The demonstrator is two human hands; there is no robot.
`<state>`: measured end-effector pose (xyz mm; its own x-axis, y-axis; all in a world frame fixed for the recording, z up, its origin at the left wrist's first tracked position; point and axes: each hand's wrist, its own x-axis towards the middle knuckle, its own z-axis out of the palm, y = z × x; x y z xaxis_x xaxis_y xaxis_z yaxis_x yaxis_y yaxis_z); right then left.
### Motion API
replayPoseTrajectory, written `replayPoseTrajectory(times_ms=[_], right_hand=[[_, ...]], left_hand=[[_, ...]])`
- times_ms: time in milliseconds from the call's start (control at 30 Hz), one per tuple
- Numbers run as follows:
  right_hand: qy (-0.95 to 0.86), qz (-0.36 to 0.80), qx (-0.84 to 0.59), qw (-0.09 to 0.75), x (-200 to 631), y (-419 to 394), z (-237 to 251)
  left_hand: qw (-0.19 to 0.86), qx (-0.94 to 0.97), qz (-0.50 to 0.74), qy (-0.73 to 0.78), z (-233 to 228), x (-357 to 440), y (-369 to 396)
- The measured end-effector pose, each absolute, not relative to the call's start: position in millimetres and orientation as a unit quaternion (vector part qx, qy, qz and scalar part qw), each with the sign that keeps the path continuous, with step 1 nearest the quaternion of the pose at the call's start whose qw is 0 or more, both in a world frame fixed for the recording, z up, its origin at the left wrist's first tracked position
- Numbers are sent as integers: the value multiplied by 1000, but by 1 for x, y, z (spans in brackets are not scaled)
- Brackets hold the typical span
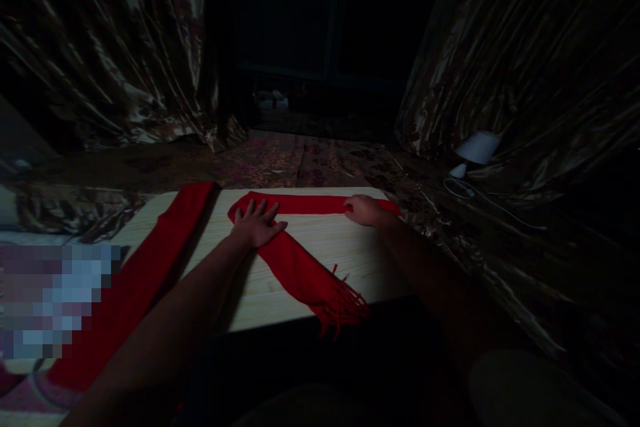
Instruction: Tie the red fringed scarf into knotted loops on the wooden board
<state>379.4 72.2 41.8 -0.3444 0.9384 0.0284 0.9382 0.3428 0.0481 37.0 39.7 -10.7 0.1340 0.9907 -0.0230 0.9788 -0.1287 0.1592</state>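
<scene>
A red fringed scarf [295, 263] lies bent at an angle on a light wooden table [235, 293]. One stretch runs along the table's far edge; the other slants toward me, its fringe hanging by the near edge. My left hand [257, 223] presses flat on the bend, fingers spread. Over at the far right, my right hand [364, 209] has its fingers curled around the scarf's far stretch. The scarf's right tip pokes out beyond that hand. Another long red cloth [150, 273], folded into a strip, lies across the table's left side.
A small white lamp [477, 148] with its cord stands at the right on a patterned cloth surface. Shiny patterned curtains [145, 47] hang at both sides of a dark window. A blurred-out patch covers something at the left. The room is dim.
</scene>
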Motion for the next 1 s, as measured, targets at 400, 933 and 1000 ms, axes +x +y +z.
replayPoseTrajectory(times_ms=[400, 933, 1000], right_hand=[[772, 102, 626, 38, 365, 86, 33], [626, 30, 757, -185, 465, 86, 31], [629, 9, 753, -194, 461, 92, 42]], left_hand=[[76, 750, 47, 655, -10, 37, 41], [85, 750, 46, 655, -8, 37, 40], [81, 750, 41, 655, -7, 37, 41]])
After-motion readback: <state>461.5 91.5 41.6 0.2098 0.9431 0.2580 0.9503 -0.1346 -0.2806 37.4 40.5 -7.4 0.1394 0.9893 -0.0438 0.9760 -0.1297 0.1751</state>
